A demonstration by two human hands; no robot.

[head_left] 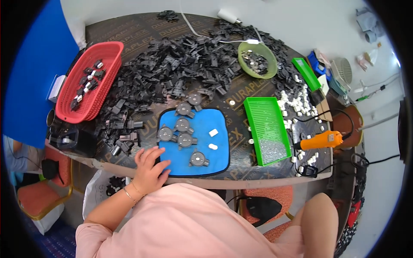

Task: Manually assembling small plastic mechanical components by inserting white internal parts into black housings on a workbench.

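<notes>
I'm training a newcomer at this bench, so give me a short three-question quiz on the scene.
1. How many white pieces lie on the blue mat?
2. True or false: the orange tool lies inside the red basket.
3. Which is nearest the left hand: A) red basket, B) blue mat, C) green bowl?

Key: 1. Two. 2. False; it lies right of the large green tray. 3. B.
</notes>
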